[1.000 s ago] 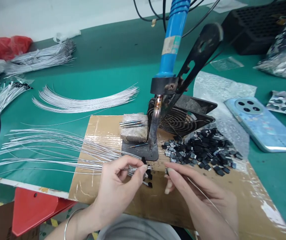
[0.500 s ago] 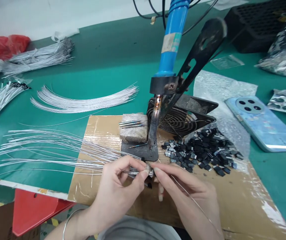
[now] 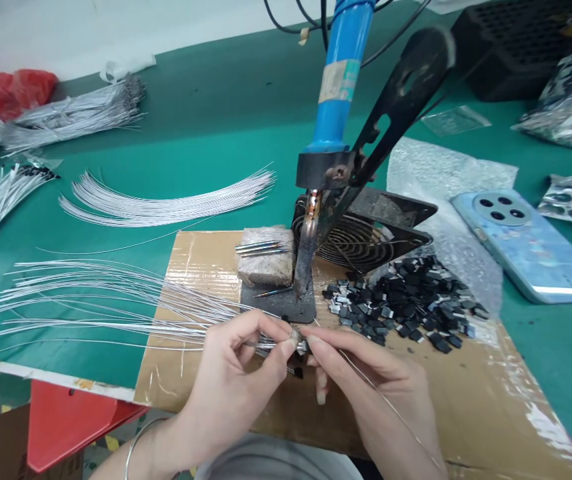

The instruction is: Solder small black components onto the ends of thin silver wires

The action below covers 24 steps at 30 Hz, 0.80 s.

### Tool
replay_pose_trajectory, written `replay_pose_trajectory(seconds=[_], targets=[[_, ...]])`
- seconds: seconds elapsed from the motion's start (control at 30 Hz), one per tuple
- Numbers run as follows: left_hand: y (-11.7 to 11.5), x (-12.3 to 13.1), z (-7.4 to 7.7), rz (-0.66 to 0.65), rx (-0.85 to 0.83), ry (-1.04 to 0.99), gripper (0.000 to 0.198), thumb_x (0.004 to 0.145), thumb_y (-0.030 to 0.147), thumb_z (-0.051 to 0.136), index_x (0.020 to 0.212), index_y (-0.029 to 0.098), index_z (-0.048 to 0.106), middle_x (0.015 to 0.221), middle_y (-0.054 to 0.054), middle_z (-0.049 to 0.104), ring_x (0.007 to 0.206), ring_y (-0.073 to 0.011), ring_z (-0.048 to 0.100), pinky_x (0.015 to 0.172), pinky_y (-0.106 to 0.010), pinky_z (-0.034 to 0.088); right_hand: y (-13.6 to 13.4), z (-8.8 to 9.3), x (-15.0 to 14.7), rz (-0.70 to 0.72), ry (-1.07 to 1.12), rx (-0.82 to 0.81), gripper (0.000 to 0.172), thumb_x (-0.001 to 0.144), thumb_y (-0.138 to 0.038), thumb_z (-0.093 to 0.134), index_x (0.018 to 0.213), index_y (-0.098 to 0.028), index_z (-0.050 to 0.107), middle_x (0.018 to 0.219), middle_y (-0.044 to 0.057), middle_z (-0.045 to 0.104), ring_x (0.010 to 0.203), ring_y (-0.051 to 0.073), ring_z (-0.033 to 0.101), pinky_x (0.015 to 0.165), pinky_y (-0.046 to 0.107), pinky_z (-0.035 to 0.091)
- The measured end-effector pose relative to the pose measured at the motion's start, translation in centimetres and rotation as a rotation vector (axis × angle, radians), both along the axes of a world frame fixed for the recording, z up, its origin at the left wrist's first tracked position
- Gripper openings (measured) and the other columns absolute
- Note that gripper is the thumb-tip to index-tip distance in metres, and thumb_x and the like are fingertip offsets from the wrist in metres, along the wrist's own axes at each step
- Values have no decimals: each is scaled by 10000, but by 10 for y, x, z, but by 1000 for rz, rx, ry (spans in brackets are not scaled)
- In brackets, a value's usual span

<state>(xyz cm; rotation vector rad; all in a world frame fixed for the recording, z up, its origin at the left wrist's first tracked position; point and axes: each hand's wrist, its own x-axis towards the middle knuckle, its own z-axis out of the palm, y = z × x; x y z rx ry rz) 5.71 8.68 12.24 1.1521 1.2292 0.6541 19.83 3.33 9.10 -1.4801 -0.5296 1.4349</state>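
My left hand (image 3: 249, 373) pinches thin white wires (image 3: 176, 325) near their right ends. The wires trail left over the cardboard and past its edge, and several ends carry small black pieces (image 3: 296, 372) below the fingers. Close against it, my right hand (image 3: 371, 387) is closed in a pinch, with a thin silvery wire (image 3: 391, 403) running between its fingers and back across the hand. The fingertips of both hands nearly meet, and a small metal-and-black piece (image 3: 303, 347) shows between them. What exactly joins there is mostly hidden.
A blue soldering iron (image 3: 339, 93) in a black stand points down just beyond my hands. A fan (image 3: 366, 237) stands behind it. Right lie a heap of small black connectors (image 3: 416, 300) and a phone (image 3: 531, 247). More white wires (image 3: 171, 207) lie back left. Cardboard (image 3: 466, 413) covers the bench front.
Both hands stay almost in place at the same pinch. The whole view has shifted very slightly.
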Motion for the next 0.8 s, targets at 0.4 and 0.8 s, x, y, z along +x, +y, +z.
replay_pose_trajectory(seconds=[0.4, 0.8], targets=[[5, 3, -3, 22, -31, 63, 85, 825, 155, 666, 742, 136, 664, 822, -58, 723, 755, -136, 642, 669, -218, 488, -5, -3, -2, -14, -333, 222, 316, 1045, -399, 470, 1127, -261, 743, 725, -2, 523, 606, 50, 506, 565, 165, 422], [11, 5, -6, 39, 22, 105, 77, 819, 147, 645, 742, 151, 653, 831, -40, 723, 785, -138, 656, 700, -227, 493, -6, -2, 14, 134, -796, 357, 262, 1033, -229, 422, 779, -171, 449, 730, -21, 531, 607, 41, 500, 562, 127, 394]])
